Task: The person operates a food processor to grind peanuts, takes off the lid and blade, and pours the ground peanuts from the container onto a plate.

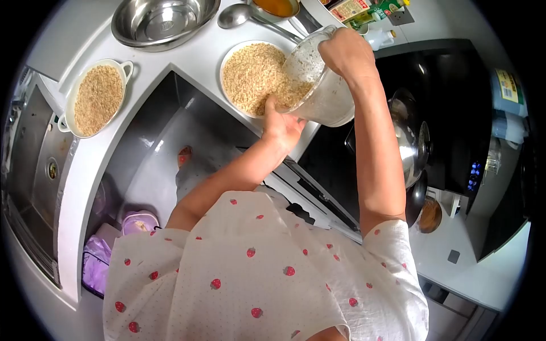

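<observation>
A translucent tub (333, 99) is tipped on its side, its mouth over a white bowl (225, 90) of pale brown crumbly grains (253, 74). Some of the same grains lie inside the tub's lower side. My right hand (348, 52) grips the tub's upper rim, fingers closed. Below the rim, my left hand (280, 122) supports the tub from underneath, its thumb at the lip beside the grains.
A white oval dish (69, 108) of similar grains stands at the left near the sink (48, 165). A steel basin (165, 20), a ladle (233, 16) and a bowl of orange liquid (277, 7) are behind. The black stove (335, 165) with pans is at the right.
</observation>
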Demonstrator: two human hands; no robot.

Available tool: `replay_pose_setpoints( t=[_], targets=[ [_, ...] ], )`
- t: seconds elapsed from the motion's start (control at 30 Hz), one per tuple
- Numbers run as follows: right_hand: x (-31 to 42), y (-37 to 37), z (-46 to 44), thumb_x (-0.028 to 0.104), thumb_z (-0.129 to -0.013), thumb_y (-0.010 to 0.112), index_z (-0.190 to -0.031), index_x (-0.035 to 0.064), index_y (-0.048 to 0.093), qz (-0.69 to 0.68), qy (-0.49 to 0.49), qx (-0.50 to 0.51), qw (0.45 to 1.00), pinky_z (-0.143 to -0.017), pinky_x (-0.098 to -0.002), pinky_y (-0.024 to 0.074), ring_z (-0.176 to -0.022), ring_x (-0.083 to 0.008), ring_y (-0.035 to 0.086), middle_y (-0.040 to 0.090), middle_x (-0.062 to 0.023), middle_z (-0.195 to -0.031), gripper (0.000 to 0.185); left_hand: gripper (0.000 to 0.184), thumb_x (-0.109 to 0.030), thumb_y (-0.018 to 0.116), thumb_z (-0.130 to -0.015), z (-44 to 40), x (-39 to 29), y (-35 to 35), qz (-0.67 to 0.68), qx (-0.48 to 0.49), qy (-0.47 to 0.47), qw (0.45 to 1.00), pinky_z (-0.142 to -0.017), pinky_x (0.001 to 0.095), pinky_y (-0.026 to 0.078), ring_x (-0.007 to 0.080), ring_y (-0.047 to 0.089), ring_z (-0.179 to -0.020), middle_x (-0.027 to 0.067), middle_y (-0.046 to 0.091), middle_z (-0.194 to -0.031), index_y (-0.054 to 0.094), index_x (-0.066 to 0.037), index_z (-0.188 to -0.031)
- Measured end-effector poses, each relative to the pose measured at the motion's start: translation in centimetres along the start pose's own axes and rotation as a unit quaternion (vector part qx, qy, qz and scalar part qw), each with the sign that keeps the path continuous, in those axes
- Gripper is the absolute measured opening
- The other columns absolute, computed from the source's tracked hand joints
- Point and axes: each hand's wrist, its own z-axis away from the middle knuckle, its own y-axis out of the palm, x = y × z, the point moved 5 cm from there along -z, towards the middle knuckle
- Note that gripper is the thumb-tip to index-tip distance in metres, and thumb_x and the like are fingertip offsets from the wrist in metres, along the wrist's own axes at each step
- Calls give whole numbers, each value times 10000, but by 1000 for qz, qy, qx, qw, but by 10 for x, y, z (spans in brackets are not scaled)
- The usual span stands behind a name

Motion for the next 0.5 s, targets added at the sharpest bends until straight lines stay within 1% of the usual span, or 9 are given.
replay_pose_setpoints(
  t=[0.07,0.1,0.17,0.2,0.23,0.27,0.37,0.47,0.5],
  targets=[
    [9,-18,7,167,-645,467,-775,-89,616,-9,-33,-13,999,-755,-417,457,-800,-397,590,588,-291,-797,323,574,-453,278,-891,6,-4,11,4,12,21,1000,-1035,420,222,266,349,-1216,141,399,-1300,312,-39,-1288],
    [11,-24,10,167,-645,467,-775,-89,616,-9,-33,-13,999,-755,-417,457,-800,-397,590,588,-291,-797,323,580,-454,281,-891,7,-8,16,9,26,45,999,-1032,420,229,268,350,-1213,146,401,-1298,312,-30,-1285],
    [13,-35,17,172,-645,465,-766,-90,614,-12,-41,-88,995,-754,-423,456,-795,-397,591,585,-294,-794,325,589,-456,279,-891,-2,-7,17,16,34,23,999,-1031,418,232,272,348,-1214,149,401,-1297,311,-18,-1283],
    [8,-29,17,172,-645,465,-766,-90,614,-14,-35,-83,996,-754,-423,456,-795,-397,591,585,-294,-794,325,598,-459,277,-892,0,-2,16,23,42,-2,999,-1030,416,236,275,346,-1216,153,401,-1295,309,-6,-1280],
    [3,-17,5,173,-647,464,-774,-91,614,-5,-37,-41,998,-760,-423,454,-797,-398,590,585,-296,-795,330,610,-468,294,-881,-3,3,11,34,14,-29,999,-1042,390,200,262,355,-1202,146,397,-1298,291,-6,-1279],
    [1,-8,-7,175,-648,463,-782,-93,613,6,-44,-4,999,-765,-423,453,-798,-400,589,584,-297,-796,335,610,-468,294,-881,-9,-2,13,33,25,-22,999,-1042,390,200,262,355,-1202,146,397,-1298,291,-6,-1279],
    [-5,1,4,174,-651,464,-813,-94,612,-7,-14,-8,1000,-780,-413,449,-822,-392,589,589,-293,-807,346,600,-460,296,-892,-6,-1,-5,11,6,-6,1000,-1047,397,197,266,351,-1209,148,396,-1300,310,-4,-1282],
    [1,-18,11,182,-657,466,-817,-93,612,-5,-18,-17,1000,-785,-406,449,-848,-388,584,589,-293,-823,350,594,-459,303,-890,0,-3,12,14,11,27,999,-1052,399,185,263,338,-1221,144,386,-1309,305,-21,-1291],
    [3,-29,18,184,-659,469,-826,-90,612,-15,-29,-60,998,-786,-406,448,-849,-389,583,589,-294,-823,352,594,-459,303,-890,1,-5,18,15,10,26,999,-1052,399,185,263,338,-1221,144,386,-1309,305,-21,-1291]
  ],
)
